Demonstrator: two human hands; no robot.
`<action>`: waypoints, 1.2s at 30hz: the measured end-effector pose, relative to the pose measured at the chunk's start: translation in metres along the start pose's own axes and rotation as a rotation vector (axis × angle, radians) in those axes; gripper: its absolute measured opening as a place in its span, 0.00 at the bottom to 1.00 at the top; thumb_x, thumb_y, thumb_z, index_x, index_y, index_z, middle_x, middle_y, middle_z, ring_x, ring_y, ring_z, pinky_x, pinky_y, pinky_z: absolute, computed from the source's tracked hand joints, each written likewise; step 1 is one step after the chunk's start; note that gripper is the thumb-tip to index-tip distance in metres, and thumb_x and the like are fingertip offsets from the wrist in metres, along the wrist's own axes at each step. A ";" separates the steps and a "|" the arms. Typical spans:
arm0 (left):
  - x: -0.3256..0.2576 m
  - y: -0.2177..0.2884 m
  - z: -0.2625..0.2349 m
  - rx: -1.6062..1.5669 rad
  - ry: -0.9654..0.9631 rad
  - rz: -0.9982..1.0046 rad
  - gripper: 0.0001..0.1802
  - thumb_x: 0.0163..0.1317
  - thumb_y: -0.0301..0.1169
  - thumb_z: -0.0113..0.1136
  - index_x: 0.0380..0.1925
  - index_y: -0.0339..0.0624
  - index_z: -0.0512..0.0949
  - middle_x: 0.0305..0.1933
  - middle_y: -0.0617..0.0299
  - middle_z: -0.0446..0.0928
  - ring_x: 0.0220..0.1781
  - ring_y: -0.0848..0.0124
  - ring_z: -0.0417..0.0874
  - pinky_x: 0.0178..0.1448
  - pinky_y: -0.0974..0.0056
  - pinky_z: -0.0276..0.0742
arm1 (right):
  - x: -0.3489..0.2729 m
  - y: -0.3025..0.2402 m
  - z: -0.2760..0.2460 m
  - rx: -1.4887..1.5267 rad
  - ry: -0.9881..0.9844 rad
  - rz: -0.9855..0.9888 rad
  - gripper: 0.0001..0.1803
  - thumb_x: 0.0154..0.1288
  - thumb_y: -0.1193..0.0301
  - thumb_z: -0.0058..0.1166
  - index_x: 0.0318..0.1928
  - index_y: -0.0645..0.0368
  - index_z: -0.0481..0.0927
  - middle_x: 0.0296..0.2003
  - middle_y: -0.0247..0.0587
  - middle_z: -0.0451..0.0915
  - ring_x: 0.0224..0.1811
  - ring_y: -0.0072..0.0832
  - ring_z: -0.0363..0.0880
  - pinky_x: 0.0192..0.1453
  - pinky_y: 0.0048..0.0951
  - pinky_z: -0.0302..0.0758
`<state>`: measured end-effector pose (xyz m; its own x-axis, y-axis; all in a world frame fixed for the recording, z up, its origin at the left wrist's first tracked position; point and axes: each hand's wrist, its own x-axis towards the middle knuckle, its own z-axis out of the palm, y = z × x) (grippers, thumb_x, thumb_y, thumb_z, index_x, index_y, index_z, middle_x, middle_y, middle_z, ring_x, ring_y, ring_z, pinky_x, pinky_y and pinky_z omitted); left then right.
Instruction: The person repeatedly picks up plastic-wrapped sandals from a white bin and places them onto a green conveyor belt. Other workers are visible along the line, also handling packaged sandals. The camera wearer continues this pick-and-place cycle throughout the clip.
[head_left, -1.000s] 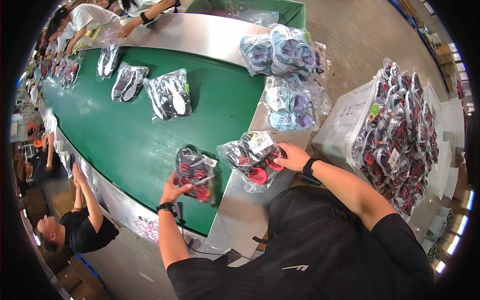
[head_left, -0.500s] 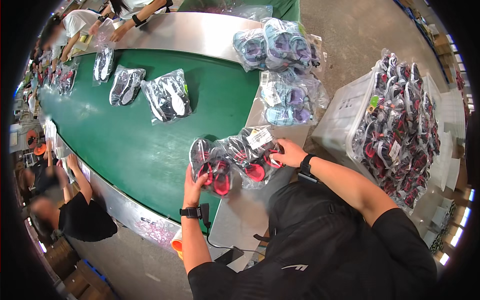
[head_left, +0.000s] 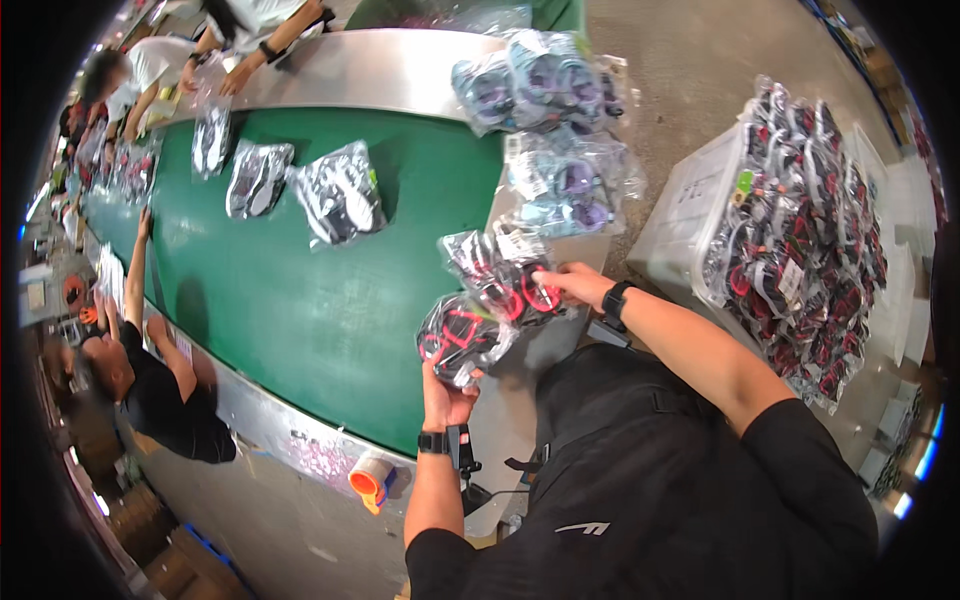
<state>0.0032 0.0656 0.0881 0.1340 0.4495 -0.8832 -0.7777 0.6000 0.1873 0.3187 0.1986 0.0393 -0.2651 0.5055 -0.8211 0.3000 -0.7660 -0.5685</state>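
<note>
My left hand [head_left: 449,397] grips the lower end of a clear-bagged pair of black and red shoes [head_left: 462,335] above the corner of the green belt [head_left: 300,320]. A second bagged pair of black and red shoes [head_left: 505,275] is closed in my right hand [head_left: 583,285], just beyond the first and partly touching it. Bagged light-blue and purple shoes [head_left: 570,190] are stacked on the metal table end past my right hand. Farther along the belt lie bagged black and white shoes [head_left: 340,195] and another such pair [head_left: 258,180].
A white plastic bin [head_left: 690,205] heaped with bagged red and black shoes [head_left: 800,250] stands at my right. An orange tape roll [head_left: 364,481] sits on the belt's metal edge. A person in black [head_left: 165,390] reaches over the belt at left; people in white work at the far side.
My left hand has turned its bagged pair over, so the other side shows, and moved it right. My right hand's pair has shifted slightly away. The person at left now stretches an arm over the belt.
</note>
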 end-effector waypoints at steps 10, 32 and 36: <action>-0.034 -0.045 0.037 0.165 -0.111 0.031 0.22 0.70 0.47 0.56 0.54 0.45 0.78 0.43 0.59 0.84 0.36 0.67 0.85 0.32 0.63 0.81 | -0.019 0.021 -0.017 -0.247 0.237 -0.266 0.36 0.46 0.47 0.72 0.41 0.70 0.81 0.35 0.54 0.85 0.38 0.39 0.84 0.42 0.42 0.77; -0.036 -0.203 0.322 1.189 -0.802 0.271 0.20 0.68 0.32 0.59 0.58 0.38 0.75 0.49 0.58 0.82 0.45 0.67 0.85 0.49 0.62 0.82 | -0.453 0.255 -0.280 0.706 1.008 -0.673 0.26 0.62 0.63 0.67 0.55 0.67 0.78 0.46 0.38 0.83 0.47 0.22 0.81 0.52 0.26 0.77; -0.072 -0.295 0.415 1.403 -1.019 0.329 0.29 0.64 0.21 0.58 0.67 0.33 0.67 0.58 0.58 0.78 0.55 0.71 0.79 0.62 0.65 0.73 | -0.508 0.308 -0.324 0.851 1.126 -0.790 0.24 0.62 0.60 0.66 0.50 0.66 0.81 0.44 0.34 0.81 0.48 0.22 0.77 0.58 0.27 0.70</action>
<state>0.4776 0.1307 0.2748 0.8152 0.5252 -0.2442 0.1429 0.2261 0.9636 0.8429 -0.1650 0.2648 0.7876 0.5863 -0.1895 -0.2482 0.0204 -0.9685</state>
